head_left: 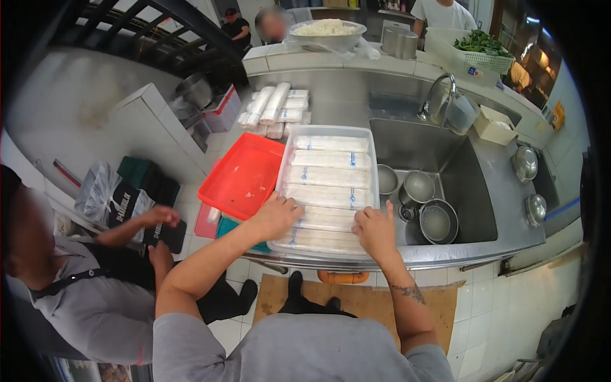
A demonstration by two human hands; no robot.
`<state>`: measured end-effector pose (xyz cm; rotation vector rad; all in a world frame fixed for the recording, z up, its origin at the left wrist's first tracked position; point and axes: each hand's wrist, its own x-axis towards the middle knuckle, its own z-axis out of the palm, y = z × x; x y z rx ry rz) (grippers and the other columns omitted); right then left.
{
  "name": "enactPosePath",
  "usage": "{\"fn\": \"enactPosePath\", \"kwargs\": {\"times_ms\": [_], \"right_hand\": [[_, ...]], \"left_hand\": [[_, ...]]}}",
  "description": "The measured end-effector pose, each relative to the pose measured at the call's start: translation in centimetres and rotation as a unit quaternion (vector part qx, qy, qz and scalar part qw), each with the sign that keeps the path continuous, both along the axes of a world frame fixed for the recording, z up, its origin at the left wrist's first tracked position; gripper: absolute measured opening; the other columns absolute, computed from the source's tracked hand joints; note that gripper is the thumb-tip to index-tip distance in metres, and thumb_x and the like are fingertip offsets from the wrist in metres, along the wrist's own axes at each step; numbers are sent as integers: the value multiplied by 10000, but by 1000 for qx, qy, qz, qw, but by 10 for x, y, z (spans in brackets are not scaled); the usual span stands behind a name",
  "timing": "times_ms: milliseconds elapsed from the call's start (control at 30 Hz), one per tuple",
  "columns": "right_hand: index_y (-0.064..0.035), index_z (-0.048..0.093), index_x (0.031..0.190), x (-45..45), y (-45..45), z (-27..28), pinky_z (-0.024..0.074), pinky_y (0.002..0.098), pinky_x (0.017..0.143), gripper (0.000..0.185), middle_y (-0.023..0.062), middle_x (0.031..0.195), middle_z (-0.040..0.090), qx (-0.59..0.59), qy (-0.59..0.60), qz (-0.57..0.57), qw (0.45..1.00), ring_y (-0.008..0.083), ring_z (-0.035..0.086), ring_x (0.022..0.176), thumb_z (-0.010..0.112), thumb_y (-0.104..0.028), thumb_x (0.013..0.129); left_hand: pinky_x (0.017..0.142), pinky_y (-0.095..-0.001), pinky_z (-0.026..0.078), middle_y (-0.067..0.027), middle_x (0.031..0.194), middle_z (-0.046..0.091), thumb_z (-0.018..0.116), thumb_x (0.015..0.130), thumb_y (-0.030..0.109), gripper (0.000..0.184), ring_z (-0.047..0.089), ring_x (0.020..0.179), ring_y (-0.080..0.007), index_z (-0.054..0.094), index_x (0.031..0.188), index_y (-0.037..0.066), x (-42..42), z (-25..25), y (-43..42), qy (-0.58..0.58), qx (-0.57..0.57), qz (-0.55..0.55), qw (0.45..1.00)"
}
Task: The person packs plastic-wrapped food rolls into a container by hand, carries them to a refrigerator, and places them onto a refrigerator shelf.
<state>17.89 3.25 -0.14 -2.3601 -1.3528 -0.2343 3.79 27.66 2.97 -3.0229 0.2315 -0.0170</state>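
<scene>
Six white wrapped packs (pixel 328 176) are laid side by side in a white plastic tray (pixel 373 164), set near the front edge of a stainless steel counter (pixel 337 89). The left hand (pixel 280 215) is placed at the tray's left side and the right hand (pixel 377 229) at its right, with the fingers of both bent over the ends of the packs closest to the wearer. Whether anything is gripped by either hand, or only touched, cannot be told. A red tray (pixel 245 173) is seen just left of the white one, and more wrapped packs (pixel 273 105) are piled behind it. To the right, three metal pots (pixel 418 186) are held in a sink (pixel 468 184) beneath a curved faucet (pixel 440 83). On the tiled ledge (pixel 375 65) beyond, a bowl heaped with white food (pixel 326 27) and a basket of leafy greens (pixel 480 42) are displayed. At left, a co-worker in a grey shirt (pixel 95 312) is pictured with one hand (pixel 159 217) raised, well apart from the packs.
</scene>
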Motion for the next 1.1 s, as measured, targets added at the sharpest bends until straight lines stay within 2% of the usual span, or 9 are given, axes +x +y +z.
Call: {"fn": "enactPosePath", "kwargs": {"times_ms": [233,433,500,533,633,667,867,1000,1100], "right_hand": [[-99,598,922,4,1,-4,259,595,1024,287,60,870,554,5,-5,21,1000,247,577,881,739,-155,678],[-89,593,956,10,0,14,246,611,1014,270,65,899,566,-80,54,38,995,253,568,947,711,-194,737],[-82,583,1060,15,6,20,232,607,1025,327,112,1020,571,-55,111,22,992,288,535,1052,679,-228,784],[-78,578,1112,18,11,22,226,605,1030,358,135,1080,574,-44,139,14,989,305,518,1104,663,-244,807],[-76,479,1295,31,42,20,208,572,1060,516,226,1294,463,142,83,55,985,384,392,1253,627,-293,851],[-92,340,1411,39,51,24,190,522,1092,651,252,1432,303,90,100,69,988,418,233,1349,565,-402,883],[-57,184,1467,55,87,-2,101,486,1124,809,273,1499,126,-218,66,-57,972,390,89,1405,358,-609,902],[-29,170,1463,55,89,-2,70,494,1125,849,305,1490,94,-206,90,-54,973,413,67,1402,365,-625,891],[-21,175,1459,57,88,-7,81,505,1121,847,325,1481,87,-182,97,-47,977,435,59,1396,416,-597,886]], "left_hand": [[820,-419,363,-122,1013,544,517,794,87,279,555,938,-278,525,1073,97,-6,-7,-4,-7,13,-7,1000],[843,-432,371,-120,1058,521,515,818,129,270,526,985,-284,527,1087,109,-6,2,-7,9,28,10,1000],[867,-448,372,-141,1132,506,540,824,159,321,497,1066,-301,524,1140,106,-8,1,-7,24,22,36,999],[888,-462,363,-158,1193,477,559,820,177,381,464,1116,-323,504,1190,106,-7,0,-7,-36,-10,68,997],[940,-498,339,-200,1355,373,602,821,231,548,372,1239,-377,428,1324,103,-9,-14,-8,-151,-99,163,970],[951,-506,333,-208,1396,327,606,828,249,590,346,1263,-386,392,1356,98,-8,-29,-5,-149,-125,193,962],[969,-536,312,-215,1425,291,599,842,336,672,306,1288,-405,322,1398,79,-7,-36,1,-139,-215,230,939],[930,-542,342,-228,1411,309,607,839,321,655,342,1266,-395,350,1385,66,4,-23,7,-143,-181,218,948],[970,-544,308,-212,1366,353,604,846,286,569,349,1247,-394,406,1340,85,34,-6,41,-190,-229,217,930]]}}
